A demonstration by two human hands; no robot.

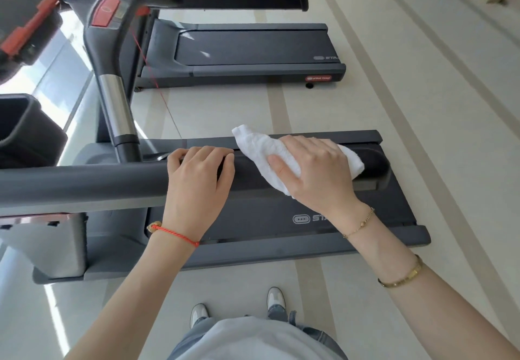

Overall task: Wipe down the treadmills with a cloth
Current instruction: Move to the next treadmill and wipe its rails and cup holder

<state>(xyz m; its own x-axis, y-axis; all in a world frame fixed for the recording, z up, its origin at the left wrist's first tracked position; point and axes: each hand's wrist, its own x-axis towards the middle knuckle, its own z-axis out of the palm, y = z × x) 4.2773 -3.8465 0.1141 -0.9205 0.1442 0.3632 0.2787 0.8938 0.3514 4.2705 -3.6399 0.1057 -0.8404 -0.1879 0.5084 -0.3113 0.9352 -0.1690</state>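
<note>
Reaching over the near treadmill [323,218], a person's right hand [315,171] curls round a folded white cloth [261,148] wrapped over the far end of the handrail [84,182], thumb pressing its near side. Just beside it, the left hand [197,173] grips the same rail, fingers hooked over the top.

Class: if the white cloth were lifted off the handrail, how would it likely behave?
The white cloth looks soft and bunched under the right hand, so it would probably droop. It seems light. Draped over the rounded handrail, it might slide off once released.
</note>
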